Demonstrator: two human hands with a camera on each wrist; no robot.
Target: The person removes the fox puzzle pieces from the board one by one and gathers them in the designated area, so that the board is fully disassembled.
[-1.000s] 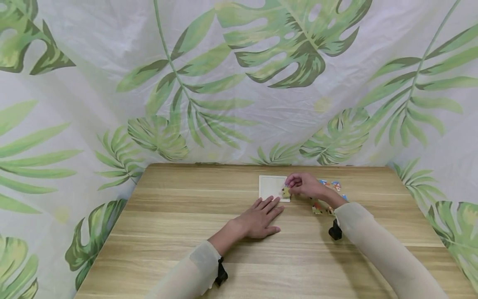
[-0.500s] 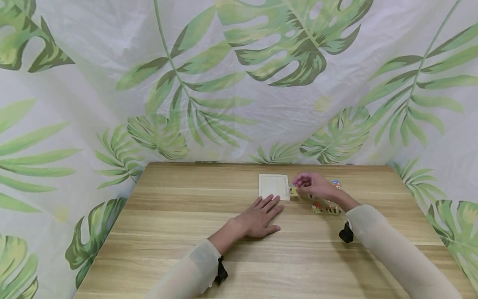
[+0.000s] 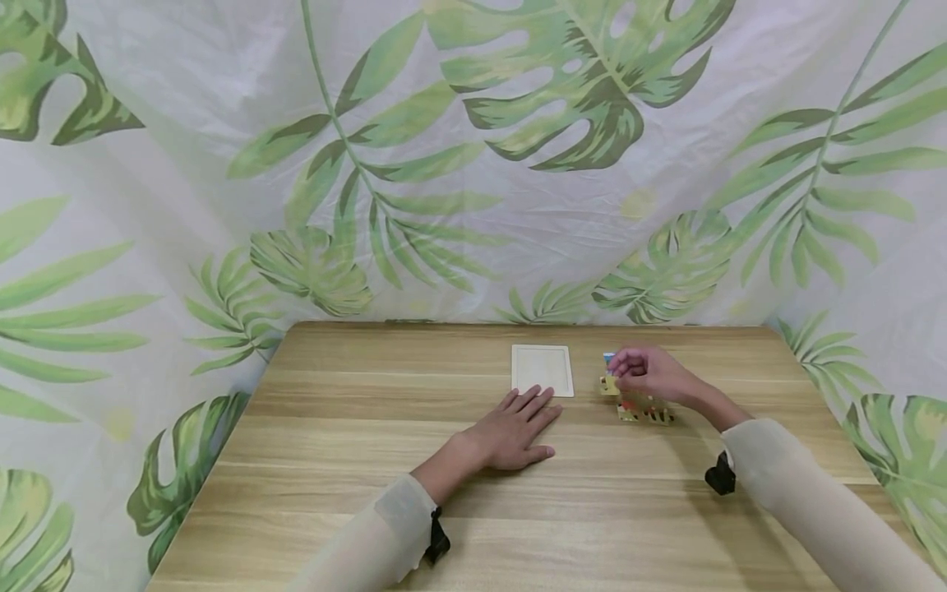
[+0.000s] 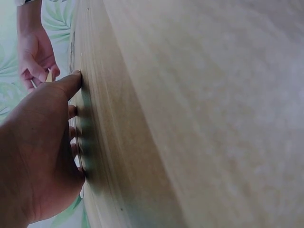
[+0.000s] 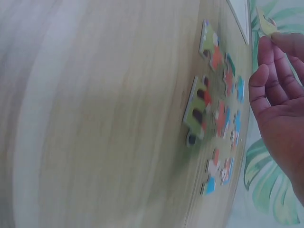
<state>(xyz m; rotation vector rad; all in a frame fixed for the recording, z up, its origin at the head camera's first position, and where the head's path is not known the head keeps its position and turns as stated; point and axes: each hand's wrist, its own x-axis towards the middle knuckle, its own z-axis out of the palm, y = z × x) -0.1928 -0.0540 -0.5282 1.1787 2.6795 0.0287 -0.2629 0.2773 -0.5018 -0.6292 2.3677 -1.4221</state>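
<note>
Right hand: fingers curled, tips pinching a small yellowish piece. Piece held just above the bench, right of the white tray and clear of it. In the right wrist view the piece shows at the fingertips, raised off the wood.

Under and beside that hand: a loose cluster of puzzle pieces lying flat on the bench, printed in red, blue, green and orange. Right wrist view shows them spread in a rough row, some touching, some apart. One bluish piece lies just beyond the fingers.

Left hand: palm down on the bench, fingers straight and slightly apart, gripping nothing. Tips lie at the tray's near edge; touching or just short, cannot tell. Left wrist view confirms the hand flat against the wood, thumb extended.

Tray: square, white, shallow rim, flat on the bench toward the far side. No piece seen in it.

Both forearms in pale sleeves, a black strap at each wrist. Behind the bench, a leaf-print cloth.
</note>
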